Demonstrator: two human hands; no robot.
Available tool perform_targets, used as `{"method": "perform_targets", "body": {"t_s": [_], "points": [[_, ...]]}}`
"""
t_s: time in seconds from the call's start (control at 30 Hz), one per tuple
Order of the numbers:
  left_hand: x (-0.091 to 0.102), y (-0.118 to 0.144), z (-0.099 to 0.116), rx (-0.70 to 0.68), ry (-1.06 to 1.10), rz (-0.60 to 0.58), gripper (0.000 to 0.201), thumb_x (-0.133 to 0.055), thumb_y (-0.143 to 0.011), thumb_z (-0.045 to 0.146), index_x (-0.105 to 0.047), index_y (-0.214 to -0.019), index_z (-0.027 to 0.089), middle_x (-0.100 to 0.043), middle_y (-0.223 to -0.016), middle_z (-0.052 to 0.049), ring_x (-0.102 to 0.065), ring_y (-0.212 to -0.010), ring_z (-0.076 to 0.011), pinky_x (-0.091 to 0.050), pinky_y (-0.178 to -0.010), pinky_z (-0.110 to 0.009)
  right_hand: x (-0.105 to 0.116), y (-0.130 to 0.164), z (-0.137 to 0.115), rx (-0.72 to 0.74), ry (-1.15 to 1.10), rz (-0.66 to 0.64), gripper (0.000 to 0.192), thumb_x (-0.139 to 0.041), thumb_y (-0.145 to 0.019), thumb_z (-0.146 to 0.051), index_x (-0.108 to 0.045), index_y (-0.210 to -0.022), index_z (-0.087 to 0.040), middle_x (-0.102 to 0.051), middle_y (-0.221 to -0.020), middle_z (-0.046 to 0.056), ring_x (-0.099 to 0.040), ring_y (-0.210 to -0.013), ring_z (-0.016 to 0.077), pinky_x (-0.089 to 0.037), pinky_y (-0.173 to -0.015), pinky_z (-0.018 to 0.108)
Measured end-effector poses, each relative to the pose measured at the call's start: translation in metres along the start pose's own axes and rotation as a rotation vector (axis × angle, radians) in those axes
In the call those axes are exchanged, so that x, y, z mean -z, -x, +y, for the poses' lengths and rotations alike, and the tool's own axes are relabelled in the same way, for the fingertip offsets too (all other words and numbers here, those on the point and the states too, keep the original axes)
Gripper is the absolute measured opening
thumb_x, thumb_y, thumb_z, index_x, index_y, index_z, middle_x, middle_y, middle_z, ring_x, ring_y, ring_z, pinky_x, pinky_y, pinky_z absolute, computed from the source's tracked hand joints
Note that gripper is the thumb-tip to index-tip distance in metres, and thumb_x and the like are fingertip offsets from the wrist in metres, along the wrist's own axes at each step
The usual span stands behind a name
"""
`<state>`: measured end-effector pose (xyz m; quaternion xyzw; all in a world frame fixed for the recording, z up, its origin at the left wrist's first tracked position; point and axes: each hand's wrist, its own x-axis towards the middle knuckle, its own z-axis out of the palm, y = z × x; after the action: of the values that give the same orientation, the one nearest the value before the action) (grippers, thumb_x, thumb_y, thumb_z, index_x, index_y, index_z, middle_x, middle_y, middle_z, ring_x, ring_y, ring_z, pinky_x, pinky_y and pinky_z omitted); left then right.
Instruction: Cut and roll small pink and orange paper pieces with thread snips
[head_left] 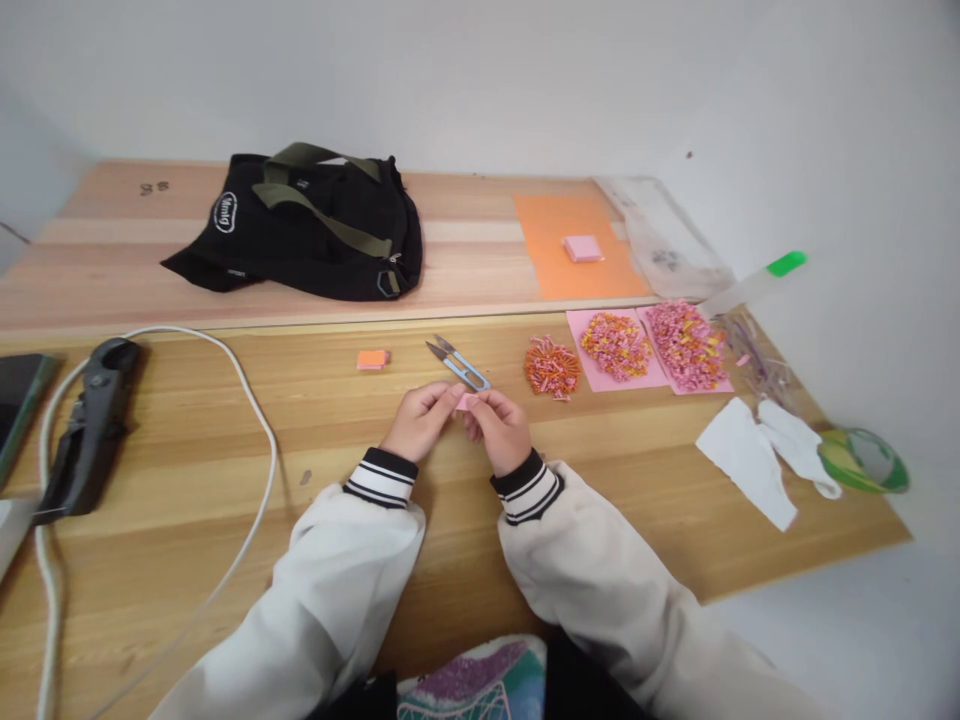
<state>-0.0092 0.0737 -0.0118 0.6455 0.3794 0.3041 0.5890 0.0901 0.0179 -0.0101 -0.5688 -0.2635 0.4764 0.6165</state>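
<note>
A small piece of pink paper [466, 402] is pinched between my left hand [422, 420] and my right hand [500, 425], close above the wooden table. Both hands are closed, thumbs and fingertips meeting at the paper. Just beyond them lie thread snips [466, 371] with light blue handles, their blades pointing away to the left. A little stack of orange and pink paper pieces [373, 360] rests left of the snips. To the right sits a heap of orange and pink rolled paper bits [552, 368].
Two more heaps, one mixed [616, 347] and one mostly pink [686, 345], lie on pink sheets. Behind are a black bag [322, 230], an orange sheet [536, 245] and a pink paper stack [583, 248]. White tissue [746, 460] and a green tape roll [862, 460] lie right; a white cable [262, 420] curves left.
</note>
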Motion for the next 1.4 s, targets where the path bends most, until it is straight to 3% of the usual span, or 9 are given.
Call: {"method": "perform_targets", "body": {"t_s": [0.27, 0.8, 1.07, 1.4], "points": [[-0.0005, -0.0007, 0.0014, 0.026, 0.059, 0.039, 0.046, -0.048, -0.072, 0.056, -0.046, -0.049, 0.016, -0.041, -0.047, 0.003, -0.036, -0.048, -0.0095, -0.030, -0.047, -0.023, 0.0011, 0.0003, 0.0011, -0.004, 0.012, -0.007, 0.020, -0.056, -0.064, -0.033, -0.051, -0.053, -0.018, -0.048, -0.042, -0.005, -0.039, -0.035, 0.0051, -0.031, -0.036, 0.019], [-0.0007, -0.0010, -0.0008, -0.006, 0.087, -0.017, 0.038, -0.052, -0.074, 0.045, -0.048, -0.050, 0.016, -0.046, -0.049, 0.003, -0.040, -0.050, -0.0093, -0.032, -0.051, -0.022, 0.0008, 0.0002, 0.0003, -0.016, 0.004, -0.024, 0.020, -0.056, -0.063, -0.034, -0.050, -0.052, -0.018, -0.047, -0.041, -0.006, -0.038, -0.035, 0.0050, -0.031, -0.037, 0.020], [0.0000, 0.0001, 0.0000, 0.048, 0.073, 0.055, 0.043, -0.047, -0.075, 0.049, -0.045, -0.048, 0.016, -0.042, -0.047, 0.003, -0.037, -0.048, -0.0094, -0.030, -0.048, -0.023, 0.0013, 0.0000, 0.0020, -0.023, 0.006, -0.003, 0.019, -0.054, -0.063, -0.032, -0.050, -0.052, -0.018, -0.048, -0.041, -0.005, -0.039, -0.034, 0.0050, -0.031, -0.036, 0.019], [0.0003, -0.0005, -0.0026, 0.017, 0.073, -0.016, 0.040, -0.054, -0.072, 0.047, -0.045, -0.048, 0.015, -0.042, -0.049, 0.003, -0.038, -0.049, -0.0090, -0.030, -0.050, -0.023, 0.0007, -0.0001, -0.0007, -0.013, -0.019, -0.001, 0.019, -0.055, -0.064, -0.032, -0.050, -0.052, -0.018, -0.047, -0.041, -0.006, -0.039, -0.035, 0.0051, -0.031, -0.036, 0.019]]}}
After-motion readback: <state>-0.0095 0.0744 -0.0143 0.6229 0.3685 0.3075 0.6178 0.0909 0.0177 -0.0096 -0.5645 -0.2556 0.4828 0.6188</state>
